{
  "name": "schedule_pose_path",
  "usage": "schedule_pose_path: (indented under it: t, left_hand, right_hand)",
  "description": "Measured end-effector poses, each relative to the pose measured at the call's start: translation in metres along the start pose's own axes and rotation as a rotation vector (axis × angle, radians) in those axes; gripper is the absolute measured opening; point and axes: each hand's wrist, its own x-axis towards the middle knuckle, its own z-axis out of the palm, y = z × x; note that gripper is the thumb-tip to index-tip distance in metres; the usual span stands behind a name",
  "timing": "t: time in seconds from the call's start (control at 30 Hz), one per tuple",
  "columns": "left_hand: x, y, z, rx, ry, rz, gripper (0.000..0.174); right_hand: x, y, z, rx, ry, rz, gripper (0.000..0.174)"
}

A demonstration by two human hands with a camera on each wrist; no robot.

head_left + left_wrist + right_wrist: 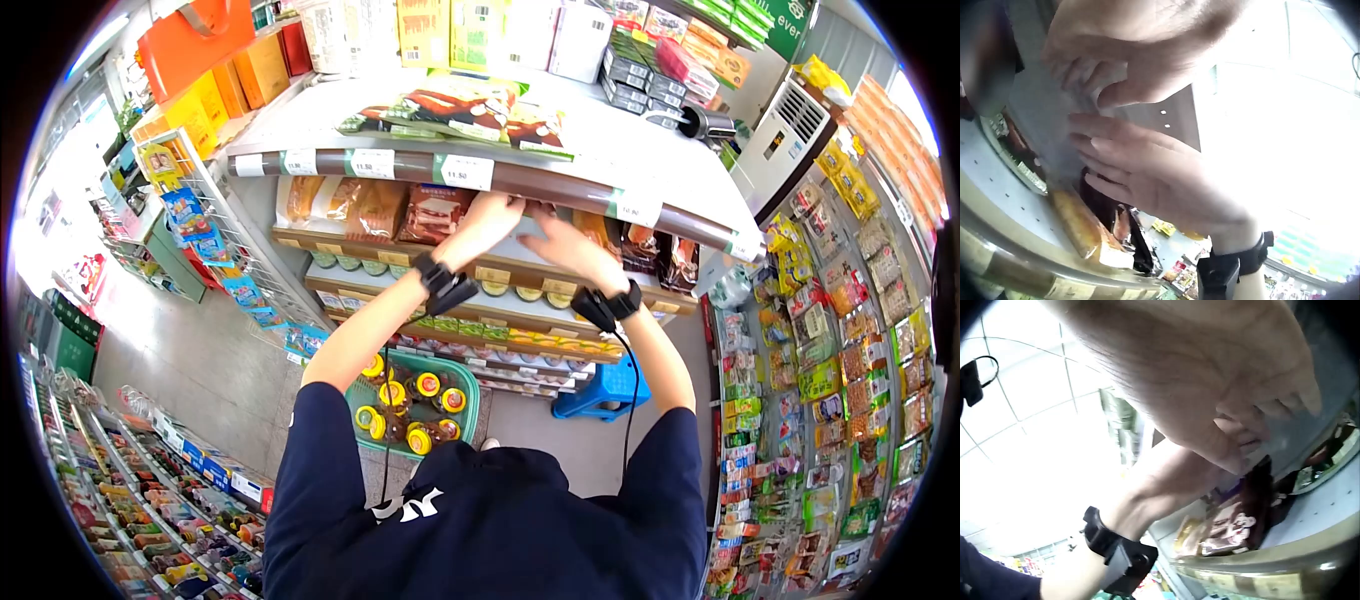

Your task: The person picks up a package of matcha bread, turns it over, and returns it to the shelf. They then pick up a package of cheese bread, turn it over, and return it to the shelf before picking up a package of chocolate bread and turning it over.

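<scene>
Both hands reach in under a shelf edge, over a lower shelf of packaged food. My left hand (490, 222) is beside a brown packet (435, 214), its fingertips partly hidden by the shelf edge in the head view. In the left wrist view, its loosely bent fingers (1088, 75) show nothing between them. My right hand (575, 250) is near an orange-yellow packet (597, 228), with its fingers spread and fairly straight. The left wrist view shows this yellow packet (1075, 219) standing below the right hand. A flat packet (1019, 150) lies further in on the perforated shelf.
The overhanging shelf edge (380, 166) carries price labels, with green-and-red packets (450, 108) on top. A green basket (468, 385) of yellow-lidded jars and a blue stool (605, 390) stand on the floor. Snack racks (830, 380) line the right side.
</scene>
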Motion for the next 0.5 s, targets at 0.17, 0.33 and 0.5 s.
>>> schedule_pose_path:
  t: [0.17, 0.33, 0.5]
  left_hand:
    - [-0.048, 0.058, -0.092, -0.162, -0.199, -0.156, 0.026]
    - [-0.066, 0.112, -0.164, -0.372, -0.032, -0.099, 0.027]
    - [-0.045, 0.131, -0.201, -0.338, 0.401, 0.186, 0.034]
  right_hand:
    - [-0.046, -0.089, -0.040, 0.180, -0.125, -0.048, 0.041]
    - [-0.062, -0.123, -0.077, 0.577, 0.110, -0.257, 0.043]
    - [-0.034, -0.133, -0.078, 0.614, 0.344, -0.211, 0.060]
